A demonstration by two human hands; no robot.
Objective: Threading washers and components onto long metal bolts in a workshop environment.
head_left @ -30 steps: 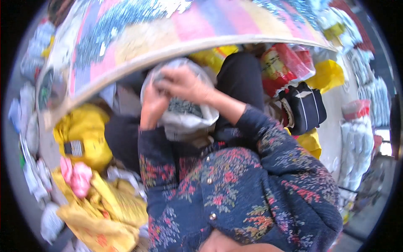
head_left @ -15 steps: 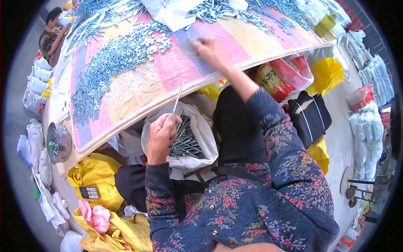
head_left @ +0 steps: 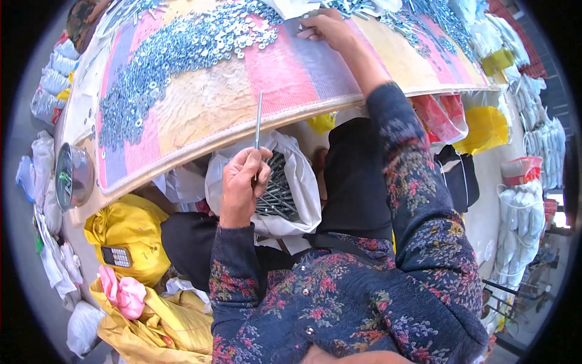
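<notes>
Upright in my left hand (head_left: 241,182) is a thin, long metal rod (head_left: 259,118), its upper end rising past the table's near edge. My fingers are closed round its lower part. Just behind that hand, a white sack (head_left: 303,200) holds many long dark screws (head_left: 279,194). My right hand (head_left: 330,29) is over the far part of the striped tabletop, near the white sheet. Its fingers are pinched together; whatever is between them is too small to make out. A broad heap of small washers or nuts (head_left: 182,51) covers the left and back of the table (head_left: 200,115).
A metal bowl (head_left: 74,176) stands at the table's left corner. Yellow bags (head_left: 136,227) lie below, one with a calculator (head_left: 116,256) on it. More loose metal pieces (head_left: 424,24) lie at the back right. White bundles (head_left: 527,218) line the right side.
My right hand has moved farther across the table, toward the white sheet. The left hand still holds the rod, now more upright. The whole view has shifted slightly.
</notes>
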